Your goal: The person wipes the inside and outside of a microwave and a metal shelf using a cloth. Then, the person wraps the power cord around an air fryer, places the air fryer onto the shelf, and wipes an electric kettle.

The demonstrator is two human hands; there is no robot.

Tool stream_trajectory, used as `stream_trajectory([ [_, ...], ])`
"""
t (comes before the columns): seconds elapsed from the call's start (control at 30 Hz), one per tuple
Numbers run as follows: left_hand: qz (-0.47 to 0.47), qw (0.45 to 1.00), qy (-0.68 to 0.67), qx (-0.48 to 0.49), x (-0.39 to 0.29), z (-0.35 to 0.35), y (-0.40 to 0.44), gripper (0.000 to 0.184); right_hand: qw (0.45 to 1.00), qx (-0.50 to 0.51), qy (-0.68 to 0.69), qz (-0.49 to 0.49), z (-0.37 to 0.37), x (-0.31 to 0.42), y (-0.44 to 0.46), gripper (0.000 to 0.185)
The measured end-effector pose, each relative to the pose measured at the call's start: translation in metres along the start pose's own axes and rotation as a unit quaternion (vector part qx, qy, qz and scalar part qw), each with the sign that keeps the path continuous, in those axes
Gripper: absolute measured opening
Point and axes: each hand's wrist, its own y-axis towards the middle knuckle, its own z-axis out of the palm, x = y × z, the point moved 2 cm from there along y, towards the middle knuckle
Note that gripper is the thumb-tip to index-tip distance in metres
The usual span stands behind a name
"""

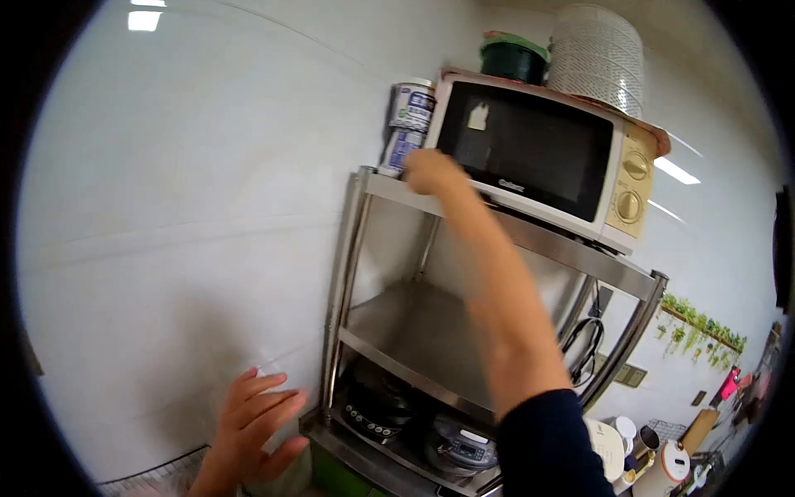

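A white wall (190, 141) is rising behind the left hand (252, 427), and a stainless-steel rack (414, 331) is standing beyond the right hand (432, 171). A white microwave oven (530, 145) is resting on the rack's top, immediately right of the right hand. Above that hand and farther right, stacked white perforated baskets (595, 54) are sitting upon the oven. A digital rice cooker (461, 447) is occupying the bottom shelf, right of the left hand. The left hand is extending its fingers, spread and released. The right hand is curling beside the lower purple-and-white canister (401, 149); whether it is grasping cannot be told. The upper canister (412, 106) is standing above.
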Motion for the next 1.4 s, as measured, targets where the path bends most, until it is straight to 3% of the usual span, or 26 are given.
stream_trajectory([
  [0.07,-0.006,1.0,-0.003,0.02,0.0,0.007,-0.008,0.035,0.995,-0.036,0.077,-0.061,0.033,0.017,0.034,0.031],
  [0.1,-0.03,0.999,-0.009,0.024,-0.001,0.007,-0.012,0.035,0.993,-0.051,0.108,-0.013,0.04,0.02,0.038,0.032],
  [0.23,-0.085,0.995,-0.045,-0.004,0.003,0.021,-0.021,0.032,0.996,-0.027,0.07,-0.056,0.01,0.006,-0.005,0.034],
  [0.4,-0.068,0.992,-0.105,0.014,-0.007,0.043,-0.01,0.029,0.988,-0.081,0.089,-0.095,-0.025,-0.048,-0.087,0.04],
  [0.53,0.01,0.982,-0.159,0.101,-0.007,0.055,0.001,0.036,0.991,-0.061,0.11,-0.043,-0.056,-0.092,-0.16,0.041],
  [0.6,0.024,0.979,-0.18,0.094,-0.011,0.058,0.005,0.035,0.996,-0.02,0.084,0.032,-0.082,-0.093,-0.201,0.046],
  [0.73,0.059,0.969,-0.232,0.06,-0.007,0.067,0.007,0.032,0.991,-0.09,0.098,0.015,-0.108,-0.123,-0.261,0.05],
  [0.8,0.057,0.97,-0.22,0.084,0.0,0.069,0.005,0.033,0.985,-0.162,0.05,0.039,-0.126,-0.129,-0.289,0.049],
  [0.87,0.055,0.972,-0.216,0.074,0.004,0.067,0.005,0.033,0.971,-0.162,-0.087,0.152,-0.135,-0.13,-0.301,0.044],
  [0.9,0.05,0.97,-0.225,0.072,0.007,0.065,0.004,0.032,0.973,-0.162,-0.086,0.143,-0.132,-0.133,-0.299,0.044],
  [0.97,0.04,0.971,-0.23,0.058,0.016,0.062,0.0,0.031,0.975,-0.045,-0.119,0.18,-0.12,-0.14,-0.286,0.039],
  [1.0,0.04,0.974,-0.22,0.047,0.019,0.061,-0.005,0.032,0.978,-0.038,-0.117,0.167,-0.115,-0.14,-0.276,0.035],
  [1.13,0.012,0.981,-0.19,0.041,0.035,0.055,-0.025,0.028,0.985,-0.04,-0.122,0.114,-0.09,-0.101,-0.216,0.031],
  [1.27,-0.051,0.983,-0.159,0.076,0.048,0.049,-0.055,0.022,0.984,-0.116,-0.131,-0.025,-0.03,-0.069,-0.109,0.017],
  [1.4,-0.095,0.989,-0.108,0.032,0.045,0.032,-0.076,0.016,0.994,-0.103,-0.032,-0.017,0.006,0.005,-0.017,0.021],
])
